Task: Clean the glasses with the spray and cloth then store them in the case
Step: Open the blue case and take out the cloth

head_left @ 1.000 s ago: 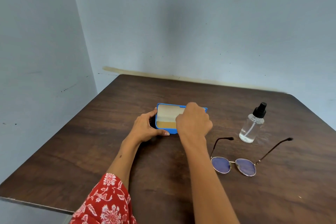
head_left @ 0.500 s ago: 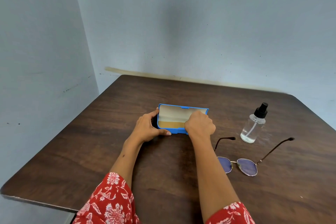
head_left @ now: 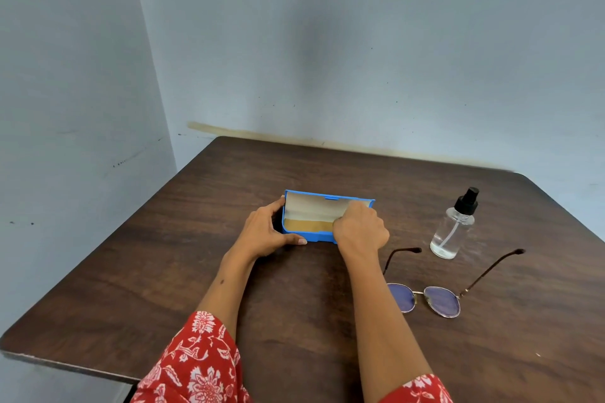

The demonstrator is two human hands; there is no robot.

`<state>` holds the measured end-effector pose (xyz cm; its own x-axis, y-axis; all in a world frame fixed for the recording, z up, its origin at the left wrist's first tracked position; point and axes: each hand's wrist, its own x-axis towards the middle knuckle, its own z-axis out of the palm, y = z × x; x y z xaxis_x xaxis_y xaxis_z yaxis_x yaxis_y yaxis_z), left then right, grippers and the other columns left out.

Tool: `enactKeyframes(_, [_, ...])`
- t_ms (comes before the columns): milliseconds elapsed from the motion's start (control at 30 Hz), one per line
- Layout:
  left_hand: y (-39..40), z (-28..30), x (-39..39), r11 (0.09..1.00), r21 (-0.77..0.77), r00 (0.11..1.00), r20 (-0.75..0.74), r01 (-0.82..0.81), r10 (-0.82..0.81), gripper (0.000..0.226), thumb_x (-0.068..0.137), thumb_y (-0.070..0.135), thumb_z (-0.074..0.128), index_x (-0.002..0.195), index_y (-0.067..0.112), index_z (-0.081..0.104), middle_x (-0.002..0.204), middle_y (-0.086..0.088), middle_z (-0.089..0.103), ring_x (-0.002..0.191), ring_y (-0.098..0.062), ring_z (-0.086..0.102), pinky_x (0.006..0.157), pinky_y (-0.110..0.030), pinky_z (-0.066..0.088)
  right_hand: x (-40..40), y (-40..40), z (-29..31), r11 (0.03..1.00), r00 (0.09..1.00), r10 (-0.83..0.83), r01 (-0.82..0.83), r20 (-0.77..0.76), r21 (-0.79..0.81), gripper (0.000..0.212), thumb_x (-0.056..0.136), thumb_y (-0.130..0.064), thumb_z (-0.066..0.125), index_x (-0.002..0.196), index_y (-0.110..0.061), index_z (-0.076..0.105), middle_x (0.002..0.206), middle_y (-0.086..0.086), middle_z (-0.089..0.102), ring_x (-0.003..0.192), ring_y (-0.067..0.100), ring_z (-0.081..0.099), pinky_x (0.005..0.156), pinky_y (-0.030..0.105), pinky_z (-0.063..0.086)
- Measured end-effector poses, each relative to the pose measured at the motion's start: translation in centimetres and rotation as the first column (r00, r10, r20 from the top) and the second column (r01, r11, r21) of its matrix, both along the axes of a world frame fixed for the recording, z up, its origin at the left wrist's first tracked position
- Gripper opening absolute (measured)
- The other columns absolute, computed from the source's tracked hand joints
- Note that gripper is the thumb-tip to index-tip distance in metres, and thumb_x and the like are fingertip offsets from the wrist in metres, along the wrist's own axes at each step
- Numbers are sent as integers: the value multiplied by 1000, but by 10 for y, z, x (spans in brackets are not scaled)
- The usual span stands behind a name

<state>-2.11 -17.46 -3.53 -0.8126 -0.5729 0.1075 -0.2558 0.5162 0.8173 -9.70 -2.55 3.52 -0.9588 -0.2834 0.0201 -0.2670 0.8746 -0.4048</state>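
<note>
table (head_left: 294,304): big dark wood-grain top pushed into a wall corner. Everything for the job sat on it. From where I was watching there was plenty of bare wood on the left, so I didn't rate anything sliding off that side.

case (head_left: 306,235): blue hard shell, lid swung up and back, pale lining showing, and a tan cloth (head_left: 304,225) lying flat in the bottom tray. Biggest worry, I reckoned: a hard tug on the cloth could drag the light case across the table or snap the lid down on the fingers, if the left hand let go.

glasses (head_left: 425,299): round wire frame with tinted lenses, arms unfolded, lying right of the right forearm, clear of the case and not yet cleaned as far as I could judge. The forearm was close to the near temple tip, so I figured a careless pull-back could knock or scrape them.

spray bottle (head_left: 453,229): clear, black pump top, upright just behind the glasses, a little liquid left. It looked tall and narrow, so I thought a swing of the right hand could tip it.

left hand (head_left: 266,234): wrapped round the case's left end, thumb along the front edge, fingers behind, bracing it.

right hand (head_left: 360,229): curled nearly into a fist over the case's right end, fingers tucked inside. It looked to be pinching the cloth, but I couldn't tell for sure since the knuckles hid it.
</note>
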Motion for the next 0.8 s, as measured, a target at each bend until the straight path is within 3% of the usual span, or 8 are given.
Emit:
enactKeyframes(133, [-1,-2,-1,1000,-2,1000,7,0,0,114,53,38,90,146,19,28,148,-4,40,139,-24,33,112,-46,32,6,0,6,999,999,-5,3,-42,-47,23,89,-15,53,112,-11,55,113,9,60,104,28,58,71,33,39])
enactKeyframes(267, [-1,-4,-2,1000,1,1000,6,2,-2,112,54,38,89,147,21,27,149,-3,39,142,-26,26,114,-48,29,14,-1,23,993,993,10,-24,-122,-112,13,88,-11,54,100,-11,58,104,9,62,87,26,58,66,33,37])
enactKeyframes(600, [3,-2,3,1000,2,999,34,-13,13,112,57,40,87,148,25,23,153,-1,32,144,-28,19,114,-51,26,31,24,80,954,962,101,-165,-252,-250,20,89,-10,49,101,-17,64,100,6,65,92,27,60,62,30,36])
enactKeyframes(800, [8,8,9,1000,29,999,38,-1,0,120,62,28,86,151,18,6,156,1,24,143,-20,21,115,-39,22,43,53,104,898,941,170,-270,-292,-348,22,89,-11,49,101,-18,66,101,6,66,96,28,59,67,30,40])
